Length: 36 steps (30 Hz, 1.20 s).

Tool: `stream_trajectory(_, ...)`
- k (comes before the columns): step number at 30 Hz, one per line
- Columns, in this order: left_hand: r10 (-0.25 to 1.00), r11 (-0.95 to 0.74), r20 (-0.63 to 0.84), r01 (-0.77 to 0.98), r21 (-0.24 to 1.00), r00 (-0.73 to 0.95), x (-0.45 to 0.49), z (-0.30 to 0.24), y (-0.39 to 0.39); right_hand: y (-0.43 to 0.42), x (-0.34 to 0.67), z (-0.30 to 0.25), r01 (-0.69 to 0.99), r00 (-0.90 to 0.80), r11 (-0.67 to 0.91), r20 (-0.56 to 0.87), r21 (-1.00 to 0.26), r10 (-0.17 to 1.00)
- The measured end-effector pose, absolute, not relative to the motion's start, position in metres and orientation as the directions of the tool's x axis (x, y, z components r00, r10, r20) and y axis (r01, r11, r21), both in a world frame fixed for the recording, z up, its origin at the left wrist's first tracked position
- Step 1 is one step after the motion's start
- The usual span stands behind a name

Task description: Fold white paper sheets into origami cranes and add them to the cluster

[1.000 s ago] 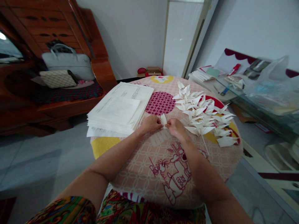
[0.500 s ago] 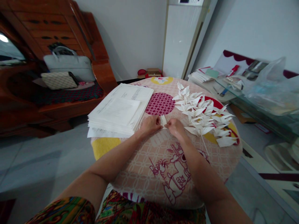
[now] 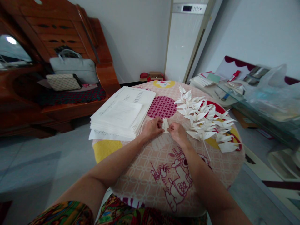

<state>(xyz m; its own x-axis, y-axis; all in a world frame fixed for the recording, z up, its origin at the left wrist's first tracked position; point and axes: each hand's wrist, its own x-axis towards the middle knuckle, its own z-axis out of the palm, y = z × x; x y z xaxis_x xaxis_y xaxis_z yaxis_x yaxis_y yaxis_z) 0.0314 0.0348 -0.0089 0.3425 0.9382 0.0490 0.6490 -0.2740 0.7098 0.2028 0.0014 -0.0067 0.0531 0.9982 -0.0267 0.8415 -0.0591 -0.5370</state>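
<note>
A small folded white paper piece (image 3: 165, 124) stands between my two hands on the round table (image 3: 145, 175). My left hand (image 3: 152, 127) pinches its left side with closed fingers. My right hand (image 3: 177, 131) pinches its right side, fingers curled. Both hands rest on the patterned pink tablecloth. Just right of my right hand lies a heap of several folded white paper cranes (image 3: 203, 120). A thick stack of white paper sheets (image 3: 122, 112) sits to the left of my left hand.
A wooden bench (image 3: 70, 100) with a grey bag (image 3: 75, 68) and a quilted bag (image 3: 63, 82) stands at the left. A white tall appliance (image 3: 182, 40) is behind the table. A glass table (image 3: 262, 100) with clutter and a plastic bag is at the right.
The view has tilted up slightly, so everything sits a little lower in frame. Both hands stay pinched on the folded paper piece, with only small finger shifts.
</note>
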Motion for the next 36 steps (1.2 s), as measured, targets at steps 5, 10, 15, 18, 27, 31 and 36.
stream_trajectory(5,0.926,-0.286,0.02,0.667,0.688,0.376,0.031,-0.006,0.038,0.003,0.203,-0.004,0.811,0.014,-0.031,-0.035,-0.584,0.999)
stream_trajectory(10,0.908,-0.312,-0.028,0.722,0.618,0.417,0.031,0.0,0.041,0.005,0.203,-0.001,0.801,0.038,-0.061,-0.052,-0.595,0.998)
stream_trajectory(15,0.919,-0.31,-0.029,0.764,0.566,0.394,0.033,0.004,0.04,0.006,0.204,-0.002,0.785,0.035,-0.068,-0.065,-0.616,0.997)
stream_trajectory(18,0.928,-0.287,-0.046,0.787,0.546,0.37,0.034,0.006,0.039,0.008,0.207,-0.005,0.764,0.029,-0.072,-0.077,-0.641,0.997)
stream_trajectory(27,0.915,-0.281,-0.098,0.791,0.543,0.393,0.034,0.009,0.038,0.011,0.21,-0.004,0.76,-0.07,-0.038,-0.139,-0.649,0.988)
stream_trajectory(31,0.909,-0.298,-0.101,0.801,0.519,0.404,0.034,0.008,0.037,0.01,0.21,0.0,0.812,-0.081,-0.029,-0.162,-0.583,0.983)
stream_trajectory(36,0.917,-0.284,-0.114,0.826,0.487,0.382,0.034,0.009,0.036,0.006,0.21,0.006,0.802,-0.109,-0.039,-0.21,-0.596,0.972)
